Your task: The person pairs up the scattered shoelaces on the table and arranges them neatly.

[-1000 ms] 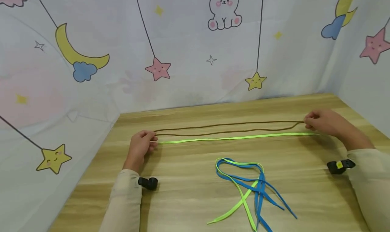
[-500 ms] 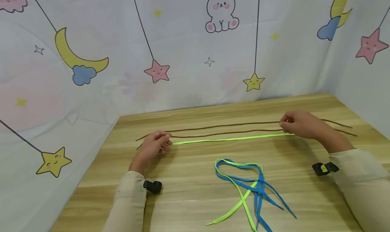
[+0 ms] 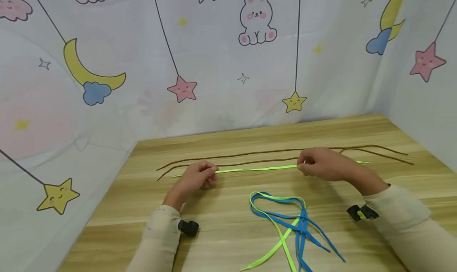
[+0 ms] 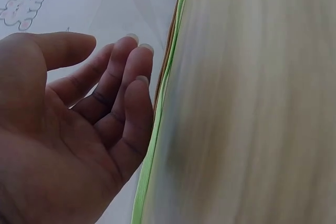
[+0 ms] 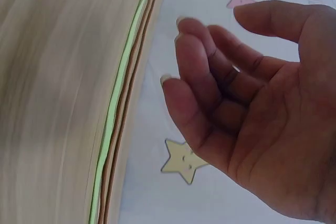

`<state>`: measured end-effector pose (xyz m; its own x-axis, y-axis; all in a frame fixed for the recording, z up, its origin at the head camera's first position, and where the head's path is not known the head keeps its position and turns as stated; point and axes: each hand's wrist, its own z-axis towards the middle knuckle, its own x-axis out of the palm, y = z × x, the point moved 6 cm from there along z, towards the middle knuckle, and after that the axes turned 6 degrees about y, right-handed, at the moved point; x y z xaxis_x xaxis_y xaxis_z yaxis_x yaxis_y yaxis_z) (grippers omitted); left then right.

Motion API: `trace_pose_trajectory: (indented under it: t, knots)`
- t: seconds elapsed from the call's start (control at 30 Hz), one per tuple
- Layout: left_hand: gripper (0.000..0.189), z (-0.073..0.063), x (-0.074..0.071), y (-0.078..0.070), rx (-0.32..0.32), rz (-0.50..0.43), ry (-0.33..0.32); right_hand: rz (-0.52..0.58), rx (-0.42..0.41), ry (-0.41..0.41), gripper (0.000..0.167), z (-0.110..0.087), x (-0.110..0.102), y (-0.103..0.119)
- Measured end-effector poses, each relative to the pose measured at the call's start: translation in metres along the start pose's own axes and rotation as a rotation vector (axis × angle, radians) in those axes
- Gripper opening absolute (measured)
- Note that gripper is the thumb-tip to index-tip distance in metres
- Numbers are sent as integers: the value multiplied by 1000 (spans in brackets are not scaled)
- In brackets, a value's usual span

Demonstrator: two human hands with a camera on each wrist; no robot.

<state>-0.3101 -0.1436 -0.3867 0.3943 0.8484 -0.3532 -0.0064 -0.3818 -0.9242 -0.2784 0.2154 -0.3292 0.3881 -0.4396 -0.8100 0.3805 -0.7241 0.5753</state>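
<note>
Two thin brown cords lie side by side across the back of the wooden table in the head view. In front of them is a flat neon-green shoelace, stretched nearly straight. My left hand hovers at the green lace's left part, its fingers loosely bent with a gap to the thumb in the left wrist view. My right hand is over the lace's right part and hides some of it and the nearer cord. The right wrist view shows that hand with loosely curved fingers and nothing between them.
A blue shoelace and another neon-green shoelace lie looped together at the front middle of the table. A white patterned cloth hangs behind and along both sides.
Both hands have moved inward, toward each other along the laces. My right hand has let go of the brown cords' right ends, and the cord ends now lie spread on the table.
</note>
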Motion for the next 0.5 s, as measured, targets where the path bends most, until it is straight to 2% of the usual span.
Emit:
trace_pose_trajectory:
  t: [0.1,0.23,0.5]
  knots:
    - [30,-1,10,-1,17,17,41,58,-31,51,20,2,11,10]
    - [30,-2,21,-7,46,54,82,72,-65,91,15,4,21,20]
    - [33,-1,37,-23,111,91,166,-58,-93,128,11,12,42,30]
